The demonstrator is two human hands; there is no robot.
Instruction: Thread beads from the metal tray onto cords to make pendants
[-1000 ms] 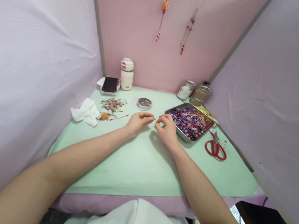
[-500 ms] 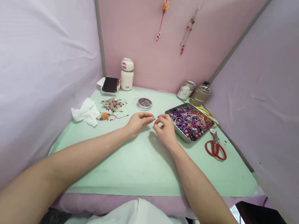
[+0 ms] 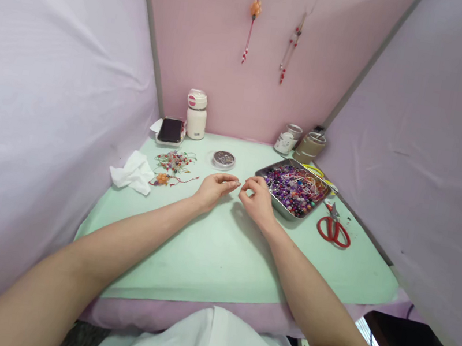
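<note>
Over the middle of the green table top [image 3: 210,251], my left hand [image 3: 214,189] and my right hand [image 3: 258,199] face each other, fingertips almost meeting. Thumb and fingers of the left are pinched together; whatever lies between them is too small to make out. A similar pinch closes the right hand, its content also not discernible. Right beside that hand stands a metal tray [image 3: 280,207] of mostly purple beads [image 3: 292,188] with pale thread on top. Just beyond the hands sits a small round container [image 3: 223,161] with dark contents.
Red-handled scissors [image 3: 334,227] lie right of the tray. To the left are strung beads [image 3: 175,160], an orange bead ornament [image 3: 162,178] and a crumpled tissue [image 3: 133,172]. A white bottle [image 3: 196,116], a dark box [image 3: 171,131] and jars [image 3: 309,147] line the back.
Both hands have shifted very slightly to the right, keeping their pinched poses. Nothing on the table has visibly moved.
</note>
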